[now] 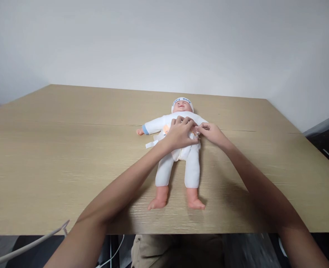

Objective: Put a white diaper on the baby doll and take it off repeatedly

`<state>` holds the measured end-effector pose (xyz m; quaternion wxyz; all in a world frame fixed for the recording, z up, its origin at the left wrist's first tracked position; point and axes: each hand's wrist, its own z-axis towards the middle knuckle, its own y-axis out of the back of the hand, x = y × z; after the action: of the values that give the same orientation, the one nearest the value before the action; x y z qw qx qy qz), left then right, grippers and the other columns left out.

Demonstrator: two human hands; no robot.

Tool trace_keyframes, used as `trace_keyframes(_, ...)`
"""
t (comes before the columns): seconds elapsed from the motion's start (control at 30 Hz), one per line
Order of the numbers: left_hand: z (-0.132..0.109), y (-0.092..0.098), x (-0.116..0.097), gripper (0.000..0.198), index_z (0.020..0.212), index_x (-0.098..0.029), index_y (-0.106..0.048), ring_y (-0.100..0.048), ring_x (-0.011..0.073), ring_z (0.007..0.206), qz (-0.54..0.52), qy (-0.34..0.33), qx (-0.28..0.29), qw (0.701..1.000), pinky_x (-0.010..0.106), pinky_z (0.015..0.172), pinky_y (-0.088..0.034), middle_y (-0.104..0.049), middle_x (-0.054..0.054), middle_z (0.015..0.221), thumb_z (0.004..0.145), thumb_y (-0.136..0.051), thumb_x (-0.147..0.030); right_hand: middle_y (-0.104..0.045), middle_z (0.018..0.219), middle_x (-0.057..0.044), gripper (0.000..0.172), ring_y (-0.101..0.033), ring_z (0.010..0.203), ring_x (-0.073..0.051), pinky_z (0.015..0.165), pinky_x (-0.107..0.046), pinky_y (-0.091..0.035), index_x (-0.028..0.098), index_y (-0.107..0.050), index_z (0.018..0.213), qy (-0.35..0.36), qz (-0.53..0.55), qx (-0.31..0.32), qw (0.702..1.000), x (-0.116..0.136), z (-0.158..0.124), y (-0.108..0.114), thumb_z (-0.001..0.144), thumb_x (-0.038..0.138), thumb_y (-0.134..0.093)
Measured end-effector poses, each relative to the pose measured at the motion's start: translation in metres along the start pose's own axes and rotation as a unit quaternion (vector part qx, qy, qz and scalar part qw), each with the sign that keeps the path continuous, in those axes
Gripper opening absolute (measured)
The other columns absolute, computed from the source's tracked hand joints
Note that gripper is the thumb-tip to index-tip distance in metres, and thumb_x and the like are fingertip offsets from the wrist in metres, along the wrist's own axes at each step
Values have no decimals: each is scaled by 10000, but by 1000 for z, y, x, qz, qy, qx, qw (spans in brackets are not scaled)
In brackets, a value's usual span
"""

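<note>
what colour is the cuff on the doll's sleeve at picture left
Light blue: the narrow cuff on the white-clothed baby doll shows best in the head view.

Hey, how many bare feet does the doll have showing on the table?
2 on the doll: one foot on the picture's left, another foot on the picture's right, both toward the near edge of the table. Neither is hidden.

Free tabletop (55,156) outside both forearms (125,185); doll (192,167) between, clearance beneath unclear.

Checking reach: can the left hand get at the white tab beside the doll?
Probably yes: the white tab sticks out uncovered, though the left hand would first need lifting off the doll.
</note>
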<state>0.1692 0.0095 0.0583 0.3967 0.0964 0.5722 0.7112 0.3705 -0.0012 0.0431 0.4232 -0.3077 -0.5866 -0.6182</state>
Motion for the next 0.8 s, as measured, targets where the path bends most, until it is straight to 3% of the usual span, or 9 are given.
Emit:
trace_keyframes(0.13,-1,1,-1,461,1270,-225,-680,-545,409,1260,3,-1,5,1000,557,1061,-418,-714,109,1400,877,-784,-441,-658,739,-3,393,-615,731,-201,719,-343,-485,254,-594,726,3,-2,-28,1000,-6,4,-20,922,592,-637)
trace_keyframes(0.23,-2,2,-2,465,1280,-221,-675,-544,408,1269,6,0,2,1000,551,1068,-417,-713,110,1419,878,-785,-426,-722,829,-36,386,-671,750,-220,720,-359,-542,246,-648,859,32,1,-102,994,-14,-3,-30,985,610,-637)
trace_keyframes(0.33,-3,3,-2,506,1327,-209,-659,-543,408,1281,-2,9,5,1000,542,1074,-419,-714,111,1444,890,-784,-432,-793,1097,-102,377,-750,984,-277,902,-434,-618,245,-726,1073,127,-31,-156,979,-20,-22,-34,1046,607,-622)
trace_keyframes(0.4,-3,4,-3,567,1378,-202,-636,-543,411,1281,-8,13,12,1000,542,1077,-422,-710,122,1459,899,-784,-466,-773,1341,-120,394,-716,1265,-317,1122,-513,-575,269,-743,1283,202,-70,-138,967,-24,-37,-33,1102,568,-562)
trace_keyframes(0.5,-1,4,-4,632,1426,-193,-613,-541,422,1286,0,16,15,1000,555,1088,-422,-707,149,1435,876,-792,-449,-617,1647,-123,518,-535,1563,-322,1328,-581,-411,279,-587,1615,269,-122,-73,953,-31,-54,-30,1165,493,-446)
trace_keyframes(0.57,-1,5,-4,640,1438,-191,-608,-535,434,1305,6,19,15,1000,573,1102,-420,-709,161,1412,864,-785,-413,-517,1745,-122,575,-444,1642,-311,1373,-588,-346,265,-475,1717,285,-147,-45,946,-38,-57,-27,1184,464,-390)
trace_keyframes(0.67,-4,11,-2,642,1465,-203,-588,-538,452,1335,-19,8,22,1000,626,1124,-421,-692,171,1449,896,-762,-446,-480,1776,-108,591,-399,1673,-306,1389,-596,-318,278,-440,1746,303,-169,-30,937,-49,-52,-23,1194,467,-347)
trace_keyframes(0.8,-20,25,7,648,1550,-233,-523,-574,412,1417,-145,-74,12,987,614,1181,-469,-603,171,1586,1000,-690,-534,-415,1820,-64,597,-393,1678,-301,1382,-609,-330,344,-375,1775,318,-189,-23,929,-56,-47,-19,1195,482,-328)
